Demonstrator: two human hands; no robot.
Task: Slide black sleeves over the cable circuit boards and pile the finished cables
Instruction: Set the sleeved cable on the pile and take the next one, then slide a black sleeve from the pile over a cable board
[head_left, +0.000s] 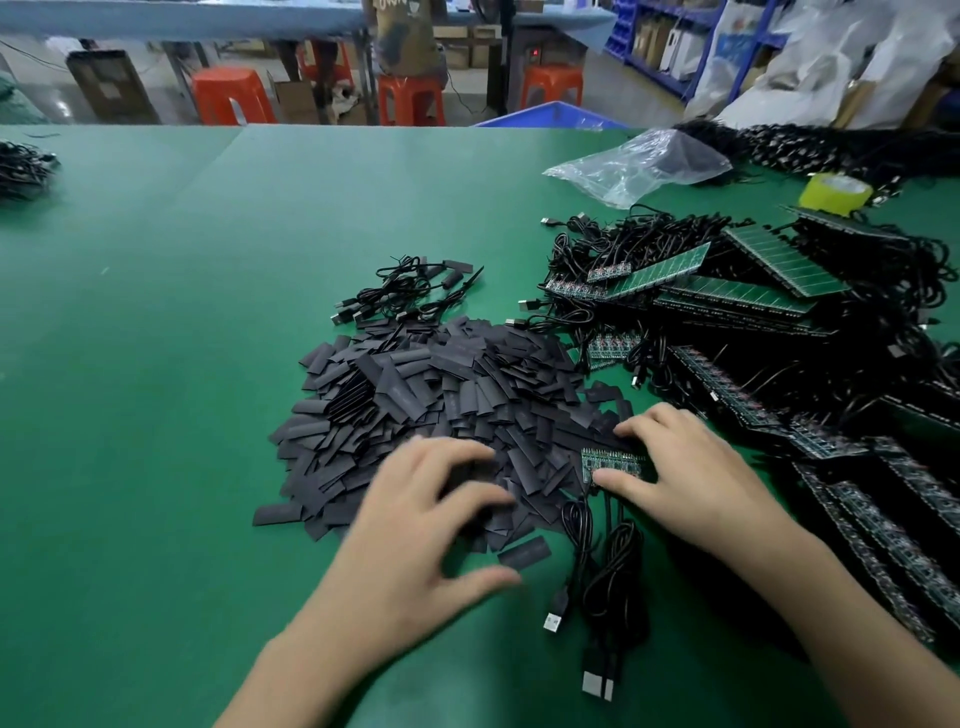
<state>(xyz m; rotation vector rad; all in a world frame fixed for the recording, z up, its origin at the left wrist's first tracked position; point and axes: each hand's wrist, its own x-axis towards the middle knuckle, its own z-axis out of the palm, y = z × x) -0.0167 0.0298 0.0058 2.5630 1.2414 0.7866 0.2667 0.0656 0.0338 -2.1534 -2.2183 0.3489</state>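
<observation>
right hand (691, 467) grip pinching circuit board (609, 461), left hand (415, 525) half-open over sleeves (415, 384)

My left hand (415, 525) and right hand (691, 478): both bare; forearms bare as far as the frame edge shows them; left hand's fingers blurred, right hand's fingers sharp.

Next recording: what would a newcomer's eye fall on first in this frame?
The big heap of black sleeves in the middle of the green table draws the eye first. To its right lies a tangle of black cables and green board panels. Near the front, the right hand pinches a small board strip while the blurred left hand hovers over the sleeves.
</observation>
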